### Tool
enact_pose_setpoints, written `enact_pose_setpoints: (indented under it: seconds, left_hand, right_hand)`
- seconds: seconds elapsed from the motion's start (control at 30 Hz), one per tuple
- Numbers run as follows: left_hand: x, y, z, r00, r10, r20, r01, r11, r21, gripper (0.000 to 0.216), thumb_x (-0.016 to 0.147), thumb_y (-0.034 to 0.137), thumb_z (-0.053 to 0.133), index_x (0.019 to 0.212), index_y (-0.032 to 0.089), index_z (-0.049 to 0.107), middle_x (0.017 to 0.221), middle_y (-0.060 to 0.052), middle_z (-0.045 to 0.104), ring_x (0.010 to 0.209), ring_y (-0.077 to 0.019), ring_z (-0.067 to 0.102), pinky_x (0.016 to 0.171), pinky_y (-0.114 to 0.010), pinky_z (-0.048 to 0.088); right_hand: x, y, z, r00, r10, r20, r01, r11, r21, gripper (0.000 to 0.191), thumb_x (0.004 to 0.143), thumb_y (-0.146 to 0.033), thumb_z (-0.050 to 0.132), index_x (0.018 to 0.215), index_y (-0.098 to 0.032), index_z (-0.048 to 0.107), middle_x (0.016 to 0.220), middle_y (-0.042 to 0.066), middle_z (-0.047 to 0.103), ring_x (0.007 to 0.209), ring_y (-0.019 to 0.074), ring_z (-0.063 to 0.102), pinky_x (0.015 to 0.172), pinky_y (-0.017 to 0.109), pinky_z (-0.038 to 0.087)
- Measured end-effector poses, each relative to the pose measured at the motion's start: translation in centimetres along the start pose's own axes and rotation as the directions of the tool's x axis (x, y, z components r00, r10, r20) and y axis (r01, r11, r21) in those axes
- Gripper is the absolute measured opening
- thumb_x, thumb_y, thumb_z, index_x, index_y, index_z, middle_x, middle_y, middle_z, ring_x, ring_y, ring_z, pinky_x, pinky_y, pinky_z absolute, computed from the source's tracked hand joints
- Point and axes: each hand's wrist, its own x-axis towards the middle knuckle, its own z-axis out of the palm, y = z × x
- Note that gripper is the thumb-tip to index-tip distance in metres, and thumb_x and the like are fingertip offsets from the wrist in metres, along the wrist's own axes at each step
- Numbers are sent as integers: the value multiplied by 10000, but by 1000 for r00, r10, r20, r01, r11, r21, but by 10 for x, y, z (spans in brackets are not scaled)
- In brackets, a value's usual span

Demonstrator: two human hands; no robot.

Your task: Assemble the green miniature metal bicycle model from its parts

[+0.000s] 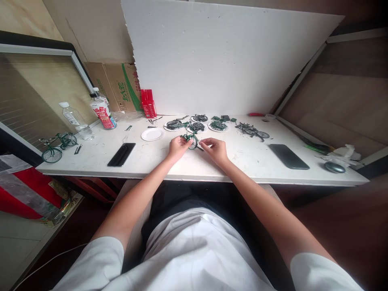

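A small green model bicycle (194, 142) stands above the near middle of the table, its wheel facing me. My left hand (178, 147) is closed around its frame, thumb and fingers pinching it. Just right of the wheel, my right hand (214, 148) has thumb and forefinger brought together; whatever may be between them is too small to make out. Behind the hands are white plates with dark bicycle parts: wheels on one plate (207, 128), green parts on another plate (226, 128). A bare white plate (162, 134) lies to the left.
A built green model bicycle (56, 146) stands at the left end, near bottles (103, 111). One phone (121, 154) lies left, another phone (289, 156) right. Loose black parts (253, 131) lie right of the plates. A red box (148, 103) stands behind, against a white board (224, 60).
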Motion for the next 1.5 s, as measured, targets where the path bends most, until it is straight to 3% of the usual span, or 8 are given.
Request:
enact_pose_setpoints:
  seconds: [0.4,0.8,1.07,1.33,1.5]
  left_hand:
    - [0,-1,-1,1000,20,15,-21,999,26,444,724,517,925,873,157,712,841,-97,764,761,-186,716,713,-287,553]
    - [-1,-1,-1,999,52,12,-53,998,37,436,729,512,923,872,158,714,844,-96,765,744,-180,711,705,-290,556]
    - [-3,5,0,999,53,6,-53,998,35,410,716,473,932,855,156,712,850,-93,766,749,-175,708,704,-284,558]
    - [-6,11,1,999,51,4,-51,997,57,404,692,434,953,826,162,686,816,-77,755,718,-166,690,672,-275,545]
    - [-6,11,2,998,61,20,-62,997,51,408,677,422,963,825,166,681,821,-74,758,719,-167,693,673,-276,543]
  right_hand:
    - [2,-1,-4,997,-2,-72,0,1000,-23,395,908,-599,763,899,-206,805,898,95,825,819,263,780,777,381,637]
    - [1,-2,-2,1000,4,-28,-2,999,49,392,869,-599,810,877,-207,802,891,98,821,796,259,766,730,372,617]
    - [0,-3,0,999,0,37,-1,999,37,357,869,-562,802,877,-206,796,896,97,820,803,252,755,701,357,598]
    - [3,1,0,969,82,232,-120,980,156,343,805,-527,847,885,-197,798,918,104,823,812,247,753,744,368,607]
    - [4,1,0,966,85,242,-126,979,159,347,816,-531,838,906,-198,800,938,106,825,822,246,757,755,365,606]
